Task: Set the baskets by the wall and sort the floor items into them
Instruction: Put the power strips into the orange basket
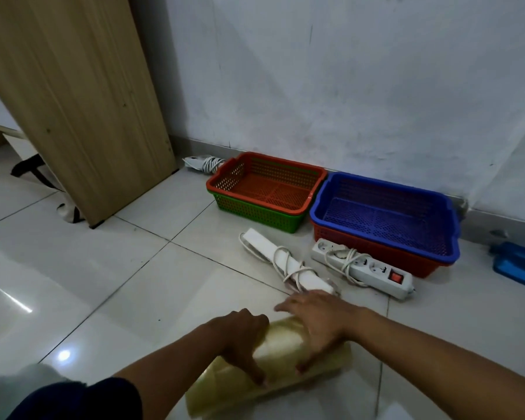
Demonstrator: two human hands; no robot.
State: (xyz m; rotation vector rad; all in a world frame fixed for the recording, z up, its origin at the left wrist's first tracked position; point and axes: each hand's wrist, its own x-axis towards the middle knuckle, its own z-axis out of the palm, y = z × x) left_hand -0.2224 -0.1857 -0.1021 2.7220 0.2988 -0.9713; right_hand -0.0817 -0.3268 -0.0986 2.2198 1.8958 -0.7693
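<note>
An orange basket (267, 168) nested in a green basket (255, 212) stands by the wall. To its right a blue basket (385, 189) sits nested in a red one (376, 247). In front of them lie a white power strip wrapped in its cord (282, 263) and a second power strip with a red switch (373, 268). On the near floor lies a yellowish translucent bundle (282, 350), blurred. My left hand (243, 338) and my right hand (319, 319) both press on it, fingers curled over its sides.
A tall wooden panel (73, 101) leans at the left, with a black strap (31, 171) behind it. Another coiled white cord (206, 163) lies against the wall left of the baskets. A blue object (519, 265) rests at the right edge. The floor is glossy tile.
</note>
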